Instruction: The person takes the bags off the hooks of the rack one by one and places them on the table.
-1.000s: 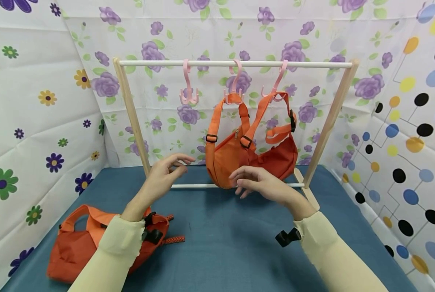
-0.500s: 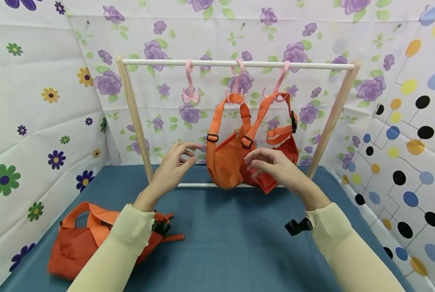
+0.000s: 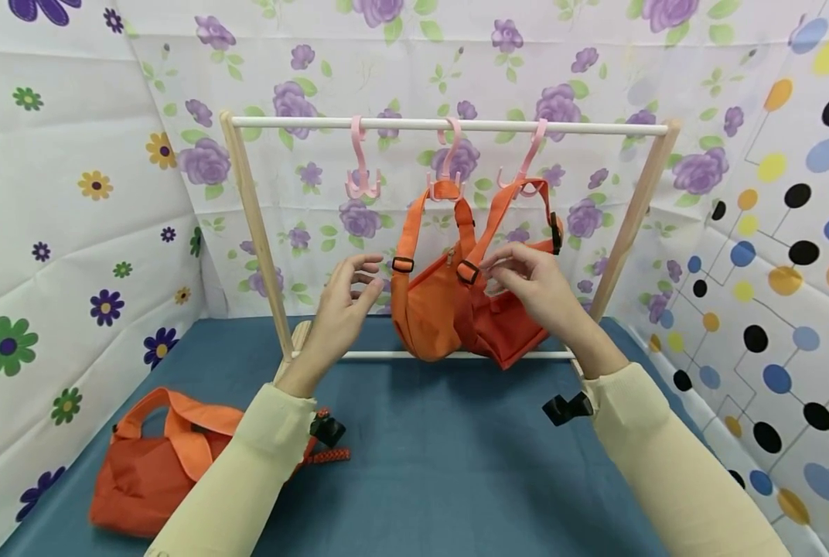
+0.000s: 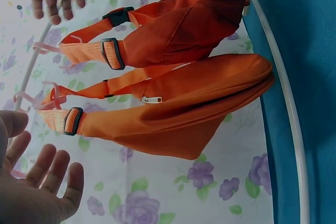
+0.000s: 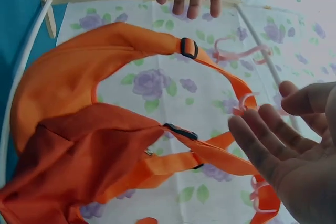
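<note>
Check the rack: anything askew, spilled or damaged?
Slightly askew: the red bag on the rightmost pink hook hangs lopsided, one bottom corner dipping and its side overlapping the orange bag. No spill or damage visible.

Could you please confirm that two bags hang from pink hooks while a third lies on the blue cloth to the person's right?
Not quite: the third bag lies on the blue cloth to the person's left, as the head view shows. An orange bag and a red bag hang from pink hooks.
</note>
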`<action>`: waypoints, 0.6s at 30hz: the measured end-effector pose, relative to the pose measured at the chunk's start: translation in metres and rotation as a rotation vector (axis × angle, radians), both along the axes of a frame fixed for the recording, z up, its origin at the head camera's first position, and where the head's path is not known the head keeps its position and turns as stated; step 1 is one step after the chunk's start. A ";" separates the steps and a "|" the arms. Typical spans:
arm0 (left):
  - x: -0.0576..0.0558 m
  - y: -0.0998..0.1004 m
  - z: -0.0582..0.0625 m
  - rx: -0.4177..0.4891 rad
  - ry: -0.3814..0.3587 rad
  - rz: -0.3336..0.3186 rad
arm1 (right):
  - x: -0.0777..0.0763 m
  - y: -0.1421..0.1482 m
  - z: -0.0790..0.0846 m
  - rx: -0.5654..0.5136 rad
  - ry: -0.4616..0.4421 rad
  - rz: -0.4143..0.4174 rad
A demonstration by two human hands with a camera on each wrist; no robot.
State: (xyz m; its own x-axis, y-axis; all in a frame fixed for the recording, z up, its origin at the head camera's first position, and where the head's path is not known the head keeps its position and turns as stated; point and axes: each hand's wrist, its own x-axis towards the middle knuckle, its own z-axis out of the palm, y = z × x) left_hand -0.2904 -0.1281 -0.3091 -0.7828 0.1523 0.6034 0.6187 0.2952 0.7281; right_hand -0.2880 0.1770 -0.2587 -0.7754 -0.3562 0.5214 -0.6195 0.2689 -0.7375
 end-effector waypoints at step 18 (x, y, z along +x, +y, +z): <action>-0.016 0.009 0.007 0.013 0.074 0.066 | -0.016 -0.001 0.036 0.021 0.221 -0.144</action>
